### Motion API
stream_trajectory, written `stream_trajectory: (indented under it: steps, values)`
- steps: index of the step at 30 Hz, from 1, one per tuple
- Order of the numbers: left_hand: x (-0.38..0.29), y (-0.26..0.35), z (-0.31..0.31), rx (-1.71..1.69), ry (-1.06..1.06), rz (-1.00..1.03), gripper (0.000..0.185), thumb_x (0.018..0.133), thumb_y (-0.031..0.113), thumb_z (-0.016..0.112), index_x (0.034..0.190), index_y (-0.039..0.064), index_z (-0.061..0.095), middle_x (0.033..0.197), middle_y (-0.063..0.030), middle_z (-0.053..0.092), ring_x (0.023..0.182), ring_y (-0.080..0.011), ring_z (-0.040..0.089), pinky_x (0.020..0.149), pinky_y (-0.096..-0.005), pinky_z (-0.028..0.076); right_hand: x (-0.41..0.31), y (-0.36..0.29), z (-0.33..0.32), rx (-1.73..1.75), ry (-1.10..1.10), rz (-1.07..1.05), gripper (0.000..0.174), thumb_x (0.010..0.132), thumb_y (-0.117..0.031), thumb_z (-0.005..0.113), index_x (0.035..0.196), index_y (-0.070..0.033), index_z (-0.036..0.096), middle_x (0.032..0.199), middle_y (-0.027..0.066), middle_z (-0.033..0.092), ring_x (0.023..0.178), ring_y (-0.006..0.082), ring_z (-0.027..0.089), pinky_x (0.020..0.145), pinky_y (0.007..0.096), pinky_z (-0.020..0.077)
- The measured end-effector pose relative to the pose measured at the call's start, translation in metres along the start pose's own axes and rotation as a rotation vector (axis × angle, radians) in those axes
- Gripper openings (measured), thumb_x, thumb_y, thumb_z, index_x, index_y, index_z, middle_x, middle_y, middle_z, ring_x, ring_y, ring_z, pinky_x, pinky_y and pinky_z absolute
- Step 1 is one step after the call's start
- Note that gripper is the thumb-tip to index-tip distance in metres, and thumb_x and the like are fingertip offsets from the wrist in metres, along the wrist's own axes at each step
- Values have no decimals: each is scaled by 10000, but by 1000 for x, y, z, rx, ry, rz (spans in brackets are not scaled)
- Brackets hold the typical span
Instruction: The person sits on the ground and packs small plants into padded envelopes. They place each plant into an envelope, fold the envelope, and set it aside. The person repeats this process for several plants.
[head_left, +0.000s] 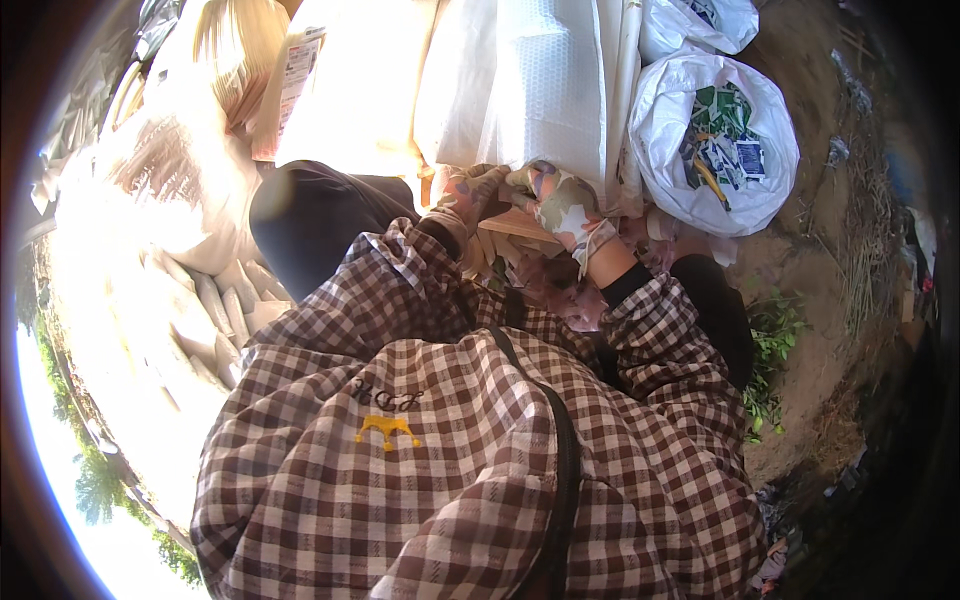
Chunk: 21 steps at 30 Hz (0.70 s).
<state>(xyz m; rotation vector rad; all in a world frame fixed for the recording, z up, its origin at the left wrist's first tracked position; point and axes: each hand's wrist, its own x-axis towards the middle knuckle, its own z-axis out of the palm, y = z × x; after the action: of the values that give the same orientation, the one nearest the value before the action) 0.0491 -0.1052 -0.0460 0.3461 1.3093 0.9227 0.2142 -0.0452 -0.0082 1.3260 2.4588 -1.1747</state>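
Note:
My left hand (472, 195) and my right hand (561, 201) both wear camouflage-patterned gloves. They meet at the near edge of a white bubble-wrap sheet or bag (551, 90), in front of my lap. The fingers of both hands are bent and close together, with the fingertips at or just before that edge. Whether they pinch the edge or something small cannot be made out. Beneath my hands shows the edge of a brown board (521, 225), with crumpled pinkish wrapping (559, 285) below it.
To the right stands an open white woven sack (780, 150) with green and blue sachets and a yellow-handled tool (711, 180). Another white sack (739, 26) is behind it. Pale padded envelopes (225, 300) lie at left, near a labelled package (296, 82). A green plant (769, 360) grows from bare soil.

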Motion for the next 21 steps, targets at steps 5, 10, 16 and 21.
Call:
stream_trajectory:
  steps: [5, 10, 16, 21]
  values:
    - [15, -4, 4, -130, 62, -16, 301, 929, 213, 623, 1113, -25, 609, 892, -63, 639, 786, -149, 628, 753, -248, 534, 21, 19, 21, -63, 46, -17, 332, 901, -255, 577, 1168, -62, 544, 1145, 123, 609, 1009, 291, 633, 839, 364, 530]
    - [5, 0, -5, -30, 103, -54, 319, 923, 190, 624, 1146, -36, 589, 883, -46, 626, 753, -130, 593, 735, -241, 509, -31, 27, -5, 87, 216, -354, 326, 877, -311, 607, 1093, -70, 566, 931, 156, 650, 847, 340, 656, 727, 409, 532]
    - [14, 35, -19, 553, 375, 717, 423, 916, 81, 523, 1337, 71, 483, 1318, -124, 522, 1178, -240, 533, 992, -341, 449, -183, 125, -150, 59, -196, 496, 342, 874, -78, 637, 1192, -6, 538, 1037, 111, 649, 920, 168, 636, 799, 302, 516]
    - [49, 58, -28, 1594, 242, 933, 507, 940, 58, 410, 1430, 180, 375, 1490, -43, 374, 1374, -223, 352, 1131, -330, 321, -150, 106, -153, -479, 64, -92, 528, 845, -97, 575, 1362, -106, 467, 1358, 64, 488, 1151, 210, 529, 940, 342, 455]
